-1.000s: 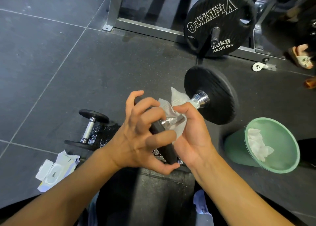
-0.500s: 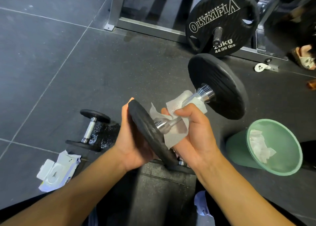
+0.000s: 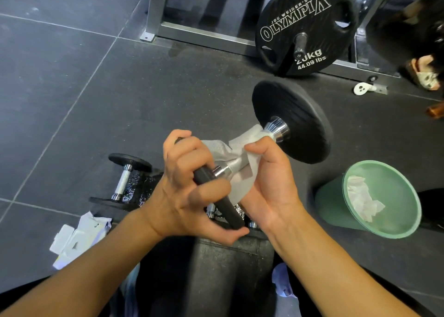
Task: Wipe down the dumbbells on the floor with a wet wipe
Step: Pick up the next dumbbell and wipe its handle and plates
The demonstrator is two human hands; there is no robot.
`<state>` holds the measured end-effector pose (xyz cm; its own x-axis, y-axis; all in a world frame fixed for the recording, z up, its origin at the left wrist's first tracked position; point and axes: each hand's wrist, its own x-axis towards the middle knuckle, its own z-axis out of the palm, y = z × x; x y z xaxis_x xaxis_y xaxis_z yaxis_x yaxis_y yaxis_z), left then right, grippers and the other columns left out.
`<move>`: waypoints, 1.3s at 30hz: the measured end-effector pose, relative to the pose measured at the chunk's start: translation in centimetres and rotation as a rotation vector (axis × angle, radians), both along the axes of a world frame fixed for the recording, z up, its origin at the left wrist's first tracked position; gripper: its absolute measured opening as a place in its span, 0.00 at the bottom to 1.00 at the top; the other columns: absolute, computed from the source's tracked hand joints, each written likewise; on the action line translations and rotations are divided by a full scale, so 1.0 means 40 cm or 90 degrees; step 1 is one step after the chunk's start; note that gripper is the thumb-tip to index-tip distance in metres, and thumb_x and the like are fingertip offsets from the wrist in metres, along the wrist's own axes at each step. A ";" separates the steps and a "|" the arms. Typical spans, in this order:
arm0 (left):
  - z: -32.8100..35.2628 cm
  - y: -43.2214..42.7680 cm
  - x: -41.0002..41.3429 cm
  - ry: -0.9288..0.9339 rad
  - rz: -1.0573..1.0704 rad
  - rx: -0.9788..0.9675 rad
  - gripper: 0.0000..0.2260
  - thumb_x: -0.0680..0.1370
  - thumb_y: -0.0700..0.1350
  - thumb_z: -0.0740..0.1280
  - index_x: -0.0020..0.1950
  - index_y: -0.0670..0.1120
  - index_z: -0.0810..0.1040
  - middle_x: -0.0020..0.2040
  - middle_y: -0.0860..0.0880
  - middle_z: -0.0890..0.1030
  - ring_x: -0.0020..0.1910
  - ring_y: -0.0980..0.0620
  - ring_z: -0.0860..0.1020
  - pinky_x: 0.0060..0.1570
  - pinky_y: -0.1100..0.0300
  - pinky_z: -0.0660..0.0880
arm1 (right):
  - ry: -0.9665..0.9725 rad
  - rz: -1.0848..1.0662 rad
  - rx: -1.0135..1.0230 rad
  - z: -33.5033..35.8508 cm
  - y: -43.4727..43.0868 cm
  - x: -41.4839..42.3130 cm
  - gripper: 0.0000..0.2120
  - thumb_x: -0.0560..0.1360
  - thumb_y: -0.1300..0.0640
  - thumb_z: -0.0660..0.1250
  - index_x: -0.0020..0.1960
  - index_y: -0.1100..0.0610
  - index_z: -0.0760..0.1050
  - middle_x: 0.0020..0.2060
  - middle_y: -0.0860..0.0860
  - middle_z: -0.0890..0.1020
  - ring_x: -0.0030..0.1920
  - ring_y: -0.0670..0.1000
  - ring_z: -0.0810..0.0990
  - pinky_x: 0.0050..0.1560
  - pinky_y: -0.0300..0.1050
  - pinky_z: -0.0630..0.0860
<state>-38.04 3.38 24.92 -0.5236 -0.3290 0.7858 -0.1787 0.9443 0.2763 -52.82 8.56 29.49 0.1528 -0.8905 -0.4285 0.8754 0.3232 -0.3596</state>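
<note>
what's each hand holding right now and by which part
Left hand grips the dumbbell by its near plate's rim. Right hand holds the wipe wrapped around the handle.

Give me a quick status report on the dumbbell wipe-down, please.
Left hand grips near plate of the dumbbell, held off floor. Right hand shut on wet wipe around chrome handle. Nothing obstructing; second dumbbell waits on floor.

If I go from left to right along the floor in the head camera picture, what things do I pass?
Wet wipe packet → small dumbbell → left hand → right hand → green bin.
</note>
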 end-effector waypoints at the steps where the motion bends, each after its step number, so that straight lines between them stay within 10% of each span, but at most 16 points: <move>1: 0.000 -0.004 0.001 0.010 -0.013 0.066 0.36 0.61 0.69 0.79 0.52 0.47 0.67 0.54 0.44 0.65 0.52 0.42 0.70 0.54 0.42 0.73 | -0.003 -0.013 -0.016 0.000 -0.001 0.001 0.21 0.73 0.55 0.59 0.60 0.66 0.74 0.51 0.63 0.79 0.52 0.60 0.79 0.64 0.57 0.71; 6: 0.077 0.001 -0.022 0.296 -0.132 0.921 0.16 0.73 0.62 0.68 0.52 0.52 0.76 0.43 0.58 0.79 0.40 0.62 0.77 0.43 0.59 0.75 | 0.002 -0.063 -0.041 -0.004 -0.003 0.006 0.19 0.70 0.56 0.61 0.57 0.65 0.75 0.49 0.63 0.82 0.50 0.60 0.83 0.59 0.56 0.77; 8: 0.079 -0.002 -0.025 0.317 -0.182 1.289 0.26 0.78 0.68 0.57 0.48 0.51 0.88 0.45 0.51 0.87 0.45 0.53 0.86 0.44 0.55 0.82 | 0.005 -0.082 -0.035 -0.010 -0.004 0.008 0.14 0.69 0.57 0.64 0.52 0.62 0.74 0.47 0.61 0.80 0.49 0.60 0.81 0.58 0.58 0.76; 12: 0.046 0.006 -0.018 0.380 -0.155 1.511 0.41 0.72 0.80 0.56 0.52 0.46 0.89 0.57 0.44 0.85 0.55 0.44 0.84 0.59 0.46 0.80 | 0.051 -0.103 -0.045 -0.012 -0.009 0.005 0.07 0.67 0.59 0.65 0.45 0.58 0.70 0.41 0.57 0.71 0.45 0.58 0.75 0.53 0.56 0.74; 18: 0.077 0.003 -0.032 0.476 -0.176 1.175 0.24 0.67 0.69 0.73 0.43 0.49 0.77 0.38 0.50 0.79 0.38 0.52 0.80 0.40 0.57 0.79 | 0.038 -0.071 -0.053 0.017 -0.007 0.002 0.07 0.69 0.57 0.61 0.41 0.59 0.75 0.38 0.58 0.77 0.42 0.57 0.81 0.51 0.53 0.76; 24: 0.025 -0.006 0.008 -0.013 -0.032 0.161 0.37 0.59 0.65 0.79 0.56 0.46 0.66 0.54 0.42 0.65 0.55 0.44 0.70 0.56 0.49 0.72 | 0.001 0.006 -0.036 -0.014 0.001 -0.001 0.24 0.73 0.52 0.57 0.58 0.68 0.79 0.49 0.62 0.81 0.50 0.58 0.81 0.57 0.54 0.75; 28: -0.001 0.001 0.003 -0.024 0.003 0.011 0.35 0.61 0.67 0.79 0.53 0.47 0.68 0.54 0.45 0.66 0.54 0.42 0.70 0.56 0.37 0.71 | -0.002 -0.012 -0.022 -0.007 -0.005 -0.001 0.21 0.73 0.53 0.57 0.53 0.66 0.80 0.46 0.61 0.81 0.47 0.57 0.81 0.54 0.52 0.76; 31: 0.012 -0.008 0.002 0.079 -0.054 0.390 0.30 0.62 0.57 0.76 0.54 0.46 0.65 0.56 0.49 0.70 0.52 0.49 0.72 0.51 0.53 0.73 | -0.006 -0.095 -0.055 -0.002 -0.013 0.000 0.06 0.72 0.58 0.60 0.47 0.58 0.71 0.43 0.57 0.75 0.45 0.57 0.79 0.55 0.55 0.76; 34: 0.067 0.002 -0.018 0.347 -0.117 1.021 0.14 0.73 0.58 0.67 0.48 0.49 0.76 0.42 0.58 0.79 0.41 0.58 0.78 0.42 0.61 0.76 | -0.009 -0.081 -0.058 -0.011 -0.013 0.004 0.14 0.70 0.57 0.62 0.55 0.59 0.70 0.48 0.61 0.79 0.51 0.61 0.80 0.61 0.60 0.74; 36: 0.079 0.010 -0.021 0.339 -0.158 1.379 0.31 0.77 0.72 0.58 0.45 0.48 0.88 0.45 0.49 0.87 0.43 0.50 0.86 0.42 0.53 0.83 | 0.018 -0.100 -0.059 -0.012 -0.010 0.004 0.09 0.70 0.57 0.62 0.48 0.59 0.74 0.43 0.57 0.78 0.47 0.59 0.79 0.58 0.58 0.73; 39: 0.069 0.031 -0.019 0.383 -0.168 1.581 0.42 0.74 0.79 0.52 0.49 0.47 0.91 0.55 0.43 0.88 0.50 0.40 0.88 0.52 0.36 0.81 | 0.039 -0.116 -0.055 0.002 -0.006 0.002 0.13 0.72 0.59 0.57 0.34 0.56 0.78 0.34 0.53 0.77 0.40 0.54 0.77 0.51 0.52 0.72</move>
<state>-38.81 4.61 27.67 -0.6597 -0.3918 -0.6413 0.2729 -0.9200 0.2813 -52.76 8.33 29.55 -0.0387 -0.9346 -0.3535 0.8923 0.1269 -0.4332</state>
